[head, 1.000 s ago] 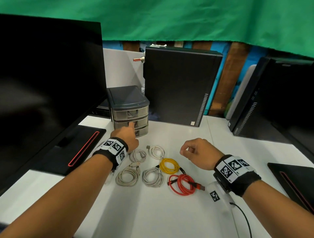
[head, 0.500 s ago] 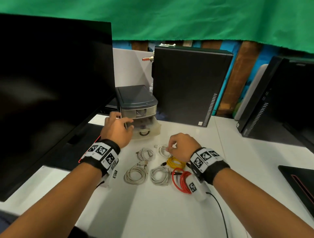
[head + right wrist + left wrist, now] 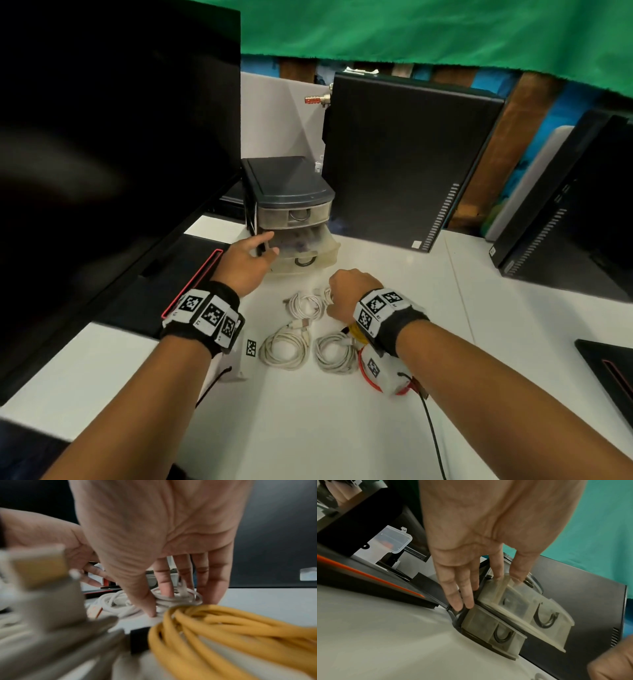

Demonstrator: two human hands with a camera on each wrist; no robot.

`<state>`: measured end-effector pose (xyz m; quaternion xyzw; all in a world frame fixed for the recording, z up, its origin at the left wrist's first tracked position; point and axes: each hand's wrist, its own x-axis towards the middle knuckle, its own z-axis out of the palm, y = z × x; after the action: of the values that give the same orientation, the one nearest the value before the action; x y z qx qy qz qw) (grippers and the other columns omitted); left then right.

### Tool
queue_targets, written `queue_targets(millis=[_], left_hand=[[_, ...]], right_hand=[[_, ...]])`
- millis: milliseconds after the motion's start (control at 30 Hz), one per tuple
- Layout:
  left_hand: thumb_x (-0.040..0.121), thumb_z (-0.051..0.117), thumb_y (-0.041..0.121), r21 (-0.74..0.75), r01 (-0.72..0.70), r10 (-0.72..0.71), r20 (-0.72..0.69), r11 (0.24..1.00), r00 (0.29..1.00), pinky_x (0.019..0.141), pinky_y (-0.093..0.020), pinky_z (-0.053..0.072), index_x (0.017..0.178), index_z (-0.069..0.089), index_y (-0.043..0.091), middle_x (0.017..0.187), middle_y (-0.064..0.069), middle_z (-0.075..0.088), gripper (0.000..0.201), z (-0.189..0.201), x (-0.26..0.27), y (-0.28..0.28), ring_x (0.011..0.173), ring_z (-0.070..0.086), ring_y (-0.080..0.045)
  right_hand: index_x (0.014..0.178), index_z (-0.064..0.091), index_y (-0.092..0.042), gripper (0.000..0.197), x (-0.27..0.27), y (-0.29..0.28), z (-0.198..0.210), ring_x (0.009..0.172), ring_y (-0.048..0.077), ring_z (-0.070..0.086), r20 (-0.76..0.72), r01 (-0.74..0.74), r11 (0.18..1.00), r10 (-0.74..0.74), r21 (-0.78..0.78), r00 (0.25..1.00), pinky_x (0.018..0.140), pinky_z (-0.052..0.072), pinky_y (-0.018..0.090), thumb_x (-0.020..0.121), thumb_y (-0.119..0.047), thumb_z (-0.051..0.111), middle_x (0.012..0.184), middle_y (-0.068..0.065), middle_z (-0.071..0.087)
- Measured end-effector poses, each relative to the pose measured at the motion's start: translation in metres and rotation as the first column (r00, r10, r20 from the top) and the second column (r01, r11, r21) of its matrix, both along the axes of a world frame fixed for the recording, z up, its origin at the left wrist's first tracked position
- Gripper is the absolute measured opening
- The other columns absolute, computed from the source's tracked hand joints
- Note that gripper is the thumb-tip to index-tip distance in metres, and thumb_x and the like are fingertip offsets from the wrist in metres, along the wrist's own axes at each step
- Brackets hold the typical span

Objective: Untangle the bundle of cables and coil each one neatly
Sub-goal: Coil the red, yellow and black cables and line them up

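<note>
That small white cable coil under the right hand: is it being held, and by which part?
Yes. The right hand pinches the small white cable coil by its loops, thumb outside, a finger through the middle. The left hand only steadies the drawer unit.

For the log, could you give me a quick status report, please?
Left hand steadies drawer unit. Right hand pinches white coil. Middle drawer open.

A small drawer unit (image 3: 287, 202) stands on the table (image 3: 342, 428) at the far left, between a monitor (image 3: 113, 137) on its left and a computer tower (image 3: 404, 164) on its right. Its middle drawer (image 3: 308, 246) juts out. Near of it lie coiled cables (image 3: 284, 349), side by side.
</note>
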<state>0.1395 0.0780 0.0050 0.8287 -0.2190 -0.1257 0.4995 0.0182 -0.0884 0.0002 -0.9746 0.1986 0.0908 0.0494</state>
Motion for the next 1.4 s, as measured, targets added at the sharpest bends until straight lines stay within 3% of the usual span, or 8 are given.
queue_targets(millis=[433,600,667,833,933,1067,1267,1400], left_hand=[[0.099,0.058,0.028,-0.038,0.003,-0.004,-0.030,0.999,1.000,0.102,-0.020,0.030,0.143,0.052,0.029,0.150,-0.001,0.048,0.044,0.002,-0.005,0.002,0.138,0.043,-0.017],[0.093,0.064,0.016,-0.077,-0.005,0.000,-0.066,0.997,0.998,0.095,-0.022,0.034,0.136,0.056,0.031,0.147,-0.002,0.050,0.046,0.004,-0.001,0.005,0.122,0.045,-0.007],[0.090,0.068,0.015,-0.089,0.019,-0.028,-0.096,0.996,0.995,0.098,-0.023,0.034,0.137,0.055,0.030,0.149,-0.001,0.048,0.051,0.005,0.001,0.007,0.131,0.044,-0.012],[0.091,0.066,0.013,-0.059,0.028,-0.034,-0.104,0.998,0.994,0.099,-0.024,0.034,0.141,0.052,0.029,0.149,0.000,0.048,0.054,0.007,0.001,0.007,0.136,0.042,-0.017],[0.092,0.065,0.017,-0.039,0.035,-0.039,-0.110,0.999,0.993,0.093,-0.023,0.036,0.142,0.051,0.030,0.144,0.001,0.052,0.053,0.009,-0.001,0.007,0.128,0.049,-0.017],[0.093,0.067,0.022,-0.043,0.045,-0.049,-0.103,0.998,0.993,0.092,-0.022,0.034,0.143,0.051,0.028,0.145,0.002,0.052,0.053,0.010,0.000,0.008,0.120,0.043,-0.005],[0.092,0.066,0.017,-0.032,0.056,-0.060,-0.126,0.998,0.990,0.097,-0.022,0.031,0.144,0.049,0.030,0.152,-0.001,0.045,0.057,0.013,-0.002,0.010,0.138,0.042,-0.016],[0.093,0.065,0.017,-0.020,0.054,-0.056,-0.101,0.998,0.993,0.091,-0.019,0.034,0.144,0.049,0.030,0.149,0.000,0.048,0.055,0.014,-0.002,0.010,0.116,0.045,-0.005]], right_hand=[[0.076,0.068,-0.020,0.020,0.019,-0.004,0.102,0.070,0.010,0.059,0.190,-0.021,0.964,-0.032,0.267,0.981,0.060,0.043,0.023,0.079,-0.035,0.079,0.077,-0.009,0.063],[0.082,0.067,-0.015,0.022,0.073,0.018,0.085,0.080,0.023,0.067,0.091,-0.034,0.984,0.018,0.173,0.996,0.061,0.051,0.028,0.081,-0.036,0.074,0.085,0.004,0.069],[0.087,0.069,-0.014,0.025,0.083,0.020,0.075,0.081,0.024,0.068,0.084,-0.035,0.988,0.022,0.150,0.996,0.060,0.049,0.027,0.079,-0.037,0.076,0.085,0.005,0.070],[0.109,0.072,-0.021,0.033,0.068,0.018,0.068,0.094,0.022,0.065,0.169,-0.079,0.994,0.066,0.073,0.983,0.081,0.055,0.033,0.082,-0.039,0.076,0.104,0.001,0.070],[0.093,0.073,-0.024,0.025,0.060,0.022,0.064,0.087,0.023,0.065,0.309,-0.103,0.994,0.090,0.025,0.947,0.076,0.052,0.033,0.089,-0.046,0.063,0.093,0.000,0.071],[0.068,0.066,-0.017,0.047,0.066,0.030,0.053,0.060,0.018,0.057,0.213,-0.212,0.959,0.171,0.190,0.962,0.056,0.041,0.028,0.095,-0.052,0.053,0.061,0.001,0.060],[0.095,0.073,-0.019,0.030,0.055,0.019,0.055,0.083,0.019,0.066,0.304,-0.232,0.939,0.151,0.253,0.941,0.074,0.055,0.035,0.097,-0.044,0.055,0.085,0.001,0.071],[0.078,0.070,-0.022,0.019,0.034,0.021,0.060,0.074,0.013,0.065,0.482,-0.224,0.954,0.104,0.197,0.870,0.075,0.056,0.033,0.091,-0.034,0.065,0.073,-0.006,0.069]])
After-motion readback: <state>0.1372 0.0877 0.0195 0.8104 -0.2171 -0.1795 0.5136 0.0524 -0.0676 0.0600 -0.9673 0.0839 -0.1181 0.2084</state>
